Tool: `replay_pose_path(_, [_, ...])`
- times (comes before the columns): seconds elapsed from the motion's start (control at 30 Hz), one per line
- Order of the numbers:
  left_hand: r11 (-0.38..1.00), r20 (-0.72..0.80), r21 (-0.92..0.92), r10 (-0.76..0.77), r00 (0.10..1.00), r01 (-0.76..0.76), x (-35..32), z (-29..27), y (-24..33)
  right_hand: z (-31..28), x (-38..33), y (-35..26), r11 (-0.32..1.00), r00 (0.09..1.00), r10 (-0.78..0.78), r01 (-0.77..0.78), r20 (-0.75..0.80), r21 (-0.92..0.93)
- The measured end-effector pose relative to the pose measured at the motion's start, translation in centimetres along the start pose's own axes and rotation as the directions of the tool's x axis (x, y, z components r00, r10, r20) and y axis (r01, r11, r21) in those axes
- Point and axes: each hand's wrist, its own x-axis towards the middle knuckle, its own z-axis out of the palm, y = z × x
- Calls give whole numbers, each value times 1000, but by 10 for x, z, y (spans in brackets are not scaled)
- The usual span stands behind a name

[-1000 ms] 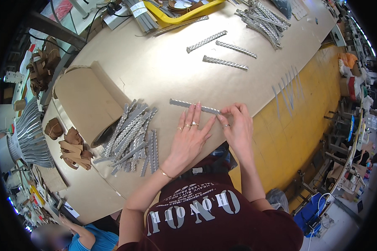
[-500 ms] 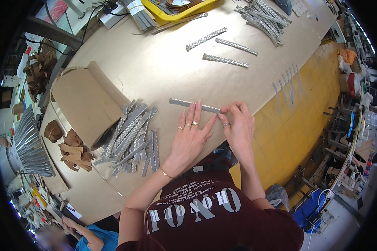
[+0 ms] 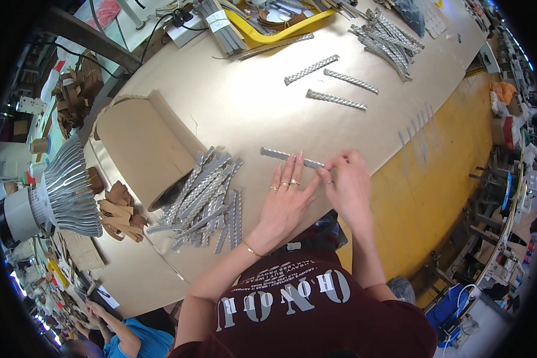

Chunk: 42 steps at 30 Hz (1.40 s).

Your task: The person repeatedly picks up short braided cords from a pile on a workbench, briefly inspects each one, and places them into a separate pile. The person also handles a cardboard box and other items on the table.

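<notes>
Here a grey strip (image 3: 291, 157) near the table's (image 3: 232, 101) near edge is pressed flat by the spread left hand (image 3: 284, 200) and pinched by the right hand (image 3: 347, 182), its right end hidden. A strip pile (image 3: 206, 200) and a cardboard roll (image 3: 140, 149) lie leftward.

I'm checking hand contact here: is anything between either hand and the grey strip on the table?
Nothing visible. The left hand lies flat with its fingertips on the strip, and the right hand pinches the strip's right end. The pile of strips lies apart, to the left.
</notes>
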Motion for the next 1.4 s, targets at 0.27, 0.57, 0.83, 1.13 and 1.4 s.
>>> replay_pose_path(0.27, [996,3,-89,-28,1000,28,1,-3,-1,-11,9,-5,913,972,-158,76,176,402])
replay_pose_path(0.57, [980,-32,-200,-24,999,17,-2,-5,-7,8,14,22,668,968,-10,-180,251,722])
replay_pose_path(0.83, [979,-79,-184,-101,992,85,-1,-2,-5,5,20,15,848,958,-15,-140,288,510])
replay_pose_path(1.13, [966,-119,-245,-111,987,79,1,-10,-10,17,34,-21,657,978,-168,15,127,754])
replay_pose_path(1.4, [975,-204,-212,-109,973,65,2,-7,-14,11,23,21,738,986,28,-131,163,662])
